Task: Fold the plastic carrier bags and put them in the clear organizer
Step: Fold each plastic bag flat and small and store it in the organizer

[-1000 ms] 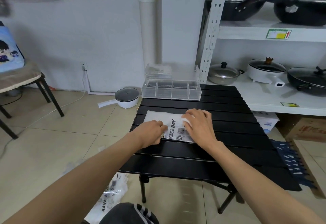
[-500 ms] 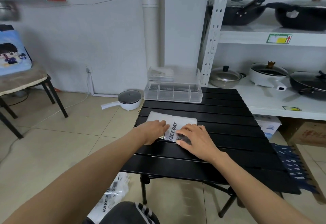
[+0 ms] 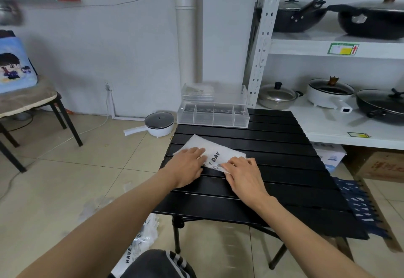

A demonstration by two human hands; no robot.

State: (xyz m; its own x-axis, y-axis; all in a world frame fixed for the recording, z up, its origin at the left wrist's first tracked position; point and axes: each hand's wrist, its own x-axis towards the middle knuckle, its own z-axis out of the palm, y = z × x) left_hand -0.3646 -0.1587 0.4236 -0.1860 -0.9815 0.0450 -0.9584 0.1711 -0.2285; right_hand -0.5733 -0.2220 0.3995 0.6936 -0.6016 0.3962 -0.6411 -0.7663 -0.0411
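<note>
Black slats of the surface (image 3: pixel 273 146) carried the bag (image 3: pixel 218 152) at frame centre, pinned flat under the spread left hand (image 3: pixel 188 165) and right hand (image 3: pixel 243 171), seemingly to crease a fold, while the organizer (image 3: pixel 213 115) waited behind.

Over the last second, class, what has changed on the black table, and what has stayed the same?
The right hand slid back from the far right part of the folded bag to its near right corner, uncovering more of the print. The left hand still presses the bag's left half flat. The bag stays on the black table; the clear organizer is unmoved at the far edge.
</note>
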